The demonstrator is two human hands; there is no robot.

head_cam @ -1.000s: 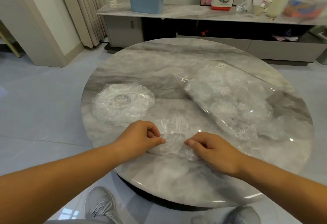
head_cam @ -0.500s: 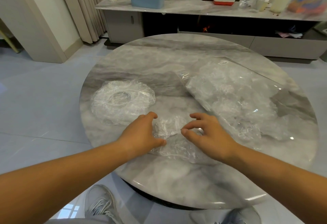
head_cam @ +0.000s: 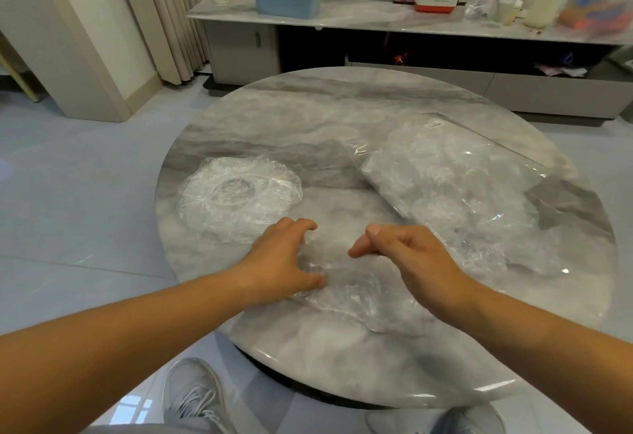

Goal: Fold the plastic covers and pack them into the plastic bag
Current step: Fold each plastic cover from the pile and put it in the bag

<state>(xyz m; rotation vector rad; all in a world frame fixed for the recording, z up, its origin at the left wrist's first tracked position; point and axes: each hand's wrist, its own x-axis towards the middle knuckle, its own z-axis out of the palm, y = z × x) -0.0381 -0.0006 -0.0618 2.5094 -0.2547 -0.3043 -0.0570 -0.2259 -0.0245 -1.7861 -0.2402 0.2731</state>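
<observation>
Head view: at the table front edge, our left hand grips a cover; right hand is curled — hold unclear. Released unevenly, the cover may spring open — fold lost.

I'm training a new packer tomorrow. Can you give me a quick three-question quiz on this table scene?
1. True or false: the plastic bag lies on the person's left side of the table.
2. Where is the loose cover that is being worked on? A) inside the bag. B) between the left hand and the right hand, near the table's front edge. C) on the floor.
3. What lies on the table just beyond the left hand?

Key:
1. False; it lies on the right side.
2. B.
3. A round spread-out cover, not yet folded.
</observation>
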